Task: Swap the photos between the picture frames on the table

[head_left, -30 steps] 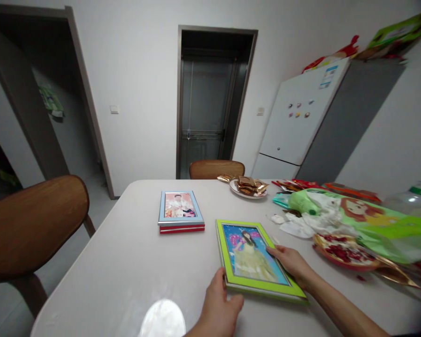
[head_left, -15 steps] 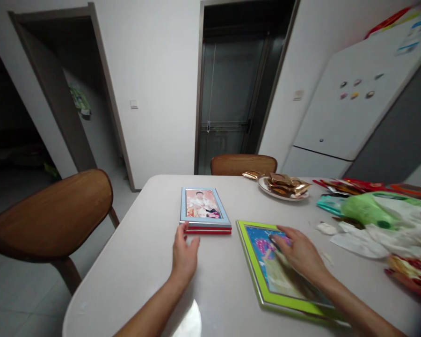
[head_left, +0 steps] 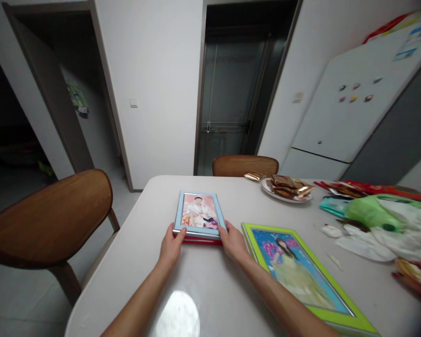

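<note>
A light blue picture frame with a pinkish photo lies over a red frame, whose front edge shows beneath it. My left hand grips the blue frame's near left corner, thumb on top. At the near right corner, my right hand holds the same frame, its thumb also on the upper face. The blue frame seems slightly raised off the red one at the front. To the right, a larger lime green picture frame lies flat on the table, partly covered by my right forearm.
A plate of gold-wrapped packets stands at the far side of the white table. Green and white plastic bags, red packaging and crumpled tissue crowd the right. Wooden chairs stand at the left and behind.
My right hand has left the green frame and moved left onto the blue frame's near right corner. My left hand has closed on the near left corner, and the blue frame has shifted slightly.
</note>
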{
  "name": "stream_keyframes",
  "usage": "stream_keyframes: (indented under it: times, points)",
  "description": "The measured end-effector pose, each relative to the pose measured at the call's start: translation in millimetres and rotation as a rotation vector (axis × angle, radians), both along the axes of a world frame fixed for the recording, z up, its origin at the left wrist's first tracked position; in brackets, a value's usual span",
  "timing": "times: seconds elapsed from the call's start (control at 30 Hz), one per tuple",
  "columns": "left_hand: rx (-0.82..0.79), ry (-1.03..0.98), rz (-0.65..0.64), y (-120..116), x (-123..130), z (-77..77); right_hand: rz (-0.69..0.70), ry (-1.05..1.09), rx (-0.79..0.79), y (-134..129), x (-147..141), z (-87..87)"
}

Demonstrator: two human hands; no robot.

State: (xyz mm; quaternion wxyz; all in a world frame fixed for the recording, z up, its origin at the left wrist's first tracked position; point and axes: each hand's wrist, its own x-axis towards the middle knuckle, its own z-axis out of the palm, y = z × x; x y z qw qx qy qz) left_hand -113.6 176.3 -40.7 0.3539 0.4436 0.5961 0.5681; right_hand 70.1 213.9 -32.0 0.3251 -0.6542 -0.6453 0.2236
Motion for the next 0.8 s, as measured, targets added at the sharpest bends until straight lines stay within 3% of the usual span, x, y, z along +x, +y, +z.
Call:
stream_keyframes:
  times: [0.27, 0.53, 0.8]
  points:
    - [-0.022, 0.108, 0.082, -39.1, -46.6, -2.6, 0.124, 0.079, 0.056, -31.5, -47.5, 0.1]
    - [-0.043, 0.218, 0.096, -45.7, -45.5, -1.8, 0.108, 0.152, 0.059, -44.4, -45.3, 3.8]
    - [-0.069, 0.286, 0.165, -51.6, -40.5, 13.1, 0.021, 0.323, 0.005, -36.3, -48.2, 8.6]
